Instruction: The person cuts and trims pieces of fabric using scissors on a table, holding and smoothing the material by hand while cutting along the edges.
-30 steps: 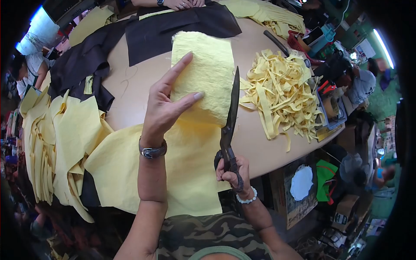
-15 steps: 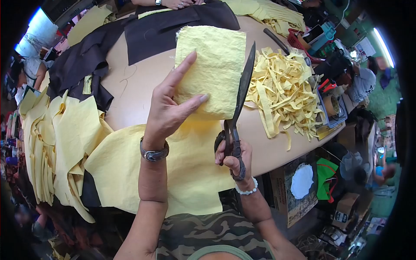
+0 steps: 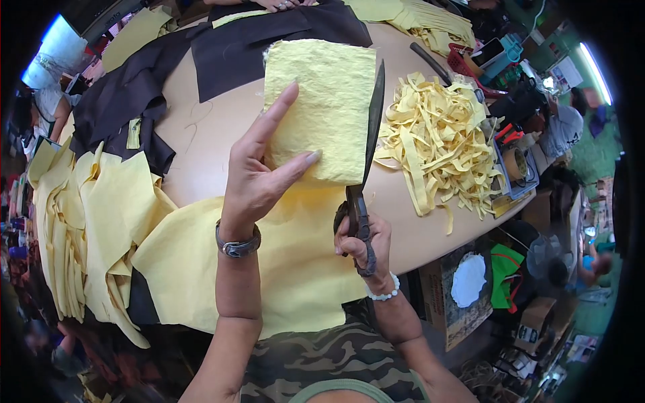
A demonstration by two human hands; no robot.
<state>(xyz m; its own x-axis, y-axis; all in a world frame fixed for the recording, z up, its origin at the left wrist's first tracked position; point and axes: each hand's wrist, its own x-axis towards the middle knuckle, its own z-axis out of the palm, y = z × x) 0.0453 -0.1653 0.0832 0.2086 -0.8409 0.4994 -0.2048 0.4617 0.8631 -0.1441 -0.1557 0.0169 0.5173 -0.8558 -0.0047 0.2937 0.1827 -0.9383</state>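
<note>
My left hand [image 3: 262, 161] holds a squarish yellow fabric piece [image 3: 326, 107], its thumb and index finger on the face and the other fingers hidden behind. Dark scissors [image 3: 375, 127] are gripped in my right hand [image 3: 366, 245], blades pointing up along the piece's right edge. The blades look closed together. Below the held piece, a large yellow sheet [image 3: 269, 269] spreads over the table's front edge. To the right of the scissors lies a heap of yellow strips [image 3: 440, 144].
Yellow fabric pieces [image 3: 114, 208] are piled at the left. Dark fabric [image 3: 262, 43] lies across the back of the beige table [image 3: 430, 238], where another person's hands [image 3: 279, 5] rest. A blue tray [image 3: 521, 185] and red basket [image 3: 463, 64] stand at the right.
The held piece and scissors first moved up and right, then slightly back left. The piece now faces me more squarely than a second ago. Both hands have kept their hold.
</note>
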